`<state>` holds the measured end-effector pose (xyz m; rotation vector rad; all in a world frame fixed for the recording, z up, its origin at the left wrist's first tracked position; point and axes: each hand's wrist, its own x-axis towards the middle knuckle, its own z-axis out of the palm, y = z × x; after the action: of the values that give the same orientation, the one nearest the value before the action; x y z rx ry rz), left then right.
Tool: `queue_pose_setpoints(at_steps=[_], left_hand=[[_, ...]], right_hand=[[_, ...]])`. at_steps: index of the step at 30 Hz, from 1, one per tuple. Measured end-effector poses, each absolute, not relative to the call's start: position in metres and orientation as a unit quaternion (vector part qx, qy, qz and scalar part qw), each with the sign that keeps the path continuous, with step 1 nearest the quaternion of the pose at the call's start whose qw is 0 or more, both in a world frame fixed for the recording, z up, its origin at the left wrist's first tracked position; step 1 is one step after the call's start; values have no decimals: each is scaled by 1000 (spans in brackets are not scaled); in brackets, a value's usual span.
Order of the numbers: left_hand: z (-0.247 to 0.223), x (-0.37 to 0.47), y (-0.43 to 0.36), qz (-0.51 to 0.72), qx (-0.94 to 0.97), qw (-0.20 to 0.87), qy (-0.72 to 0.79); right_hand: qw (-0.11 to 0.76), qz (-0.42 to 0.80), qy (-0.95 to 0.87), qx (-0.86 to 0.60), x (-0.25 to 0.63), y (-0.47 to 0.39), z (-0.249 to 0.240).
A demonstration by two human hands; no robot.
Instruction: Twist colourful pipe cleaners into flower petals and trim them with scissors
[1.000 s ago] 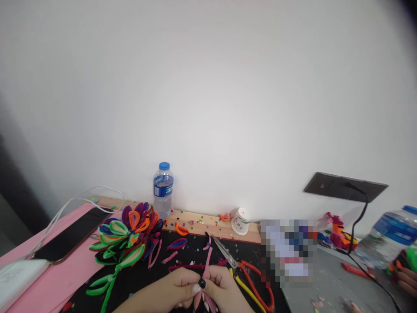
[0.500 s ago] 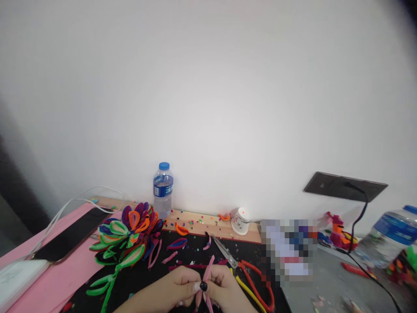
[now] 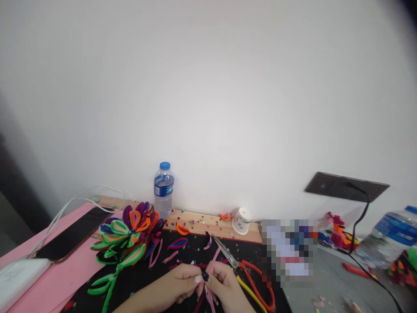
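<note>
The 2 hands meet at the bottom centre, low over a black mat (image 3: 140, 284), with thumbs and fingertips closed together on a thin fuzzy pink strip (image 3: 214, 258). The left hand (image 3: 182, 284) pinches from the left, its thumb nearly touching the dark-nailed thumb of the right hand (image 3: 224, 284), which grips the same strip; 1 end pokes up past the fingers towards the scissors, and more pink hangs beneath. A dark magenta strip (image 3: 199, 303) shows just below the fingers, though whether it is held I cannot tell. Right beside the right hand lie the scissors (image 3: 259, 274), orange-red at the handles and pointing up and left, with a yellow handle (image 3: 250, 292) along them. Left of the hands rests a many-coloured fuzzy flower (image 3: 130, 228) with green leaves, and small loops and offcuts lie between it and the scissors. Behind, on the wooden worktop (image 3: 205, 225), a blue-capped water bottle (image 3: 163, 193) stands upright near the flower, and a white paper cup (image 3: 241, 221) sits base up amid coloured crumbs. At the far left, a dark phone (image 3: 73, 234) lies on pink sheets (image 3: 78, 271); at the far right, another bottle (image 3: 392, 230) is near a black cable (image 3: 361, 217).
</note>
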<state>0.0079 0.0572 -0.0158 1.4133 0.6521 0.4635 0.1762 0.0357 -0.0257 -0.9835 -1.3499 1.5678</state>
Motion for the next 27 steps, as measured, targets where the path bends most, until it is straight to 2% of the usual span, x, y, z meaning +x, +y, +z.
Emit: queue_pose_setpoints(at_steps=[16,21,27], left_hand=[[-16,11,56,218,630,694,272],[-14,12,50,245,704,604,282],[-3,12,46,220,810,426,337]], right_hand=[[432,648,-509,-366,178,36,-31],[423,641,-523,-370,179,36,-32],[418,602,-552,-397,178,35,-27]])
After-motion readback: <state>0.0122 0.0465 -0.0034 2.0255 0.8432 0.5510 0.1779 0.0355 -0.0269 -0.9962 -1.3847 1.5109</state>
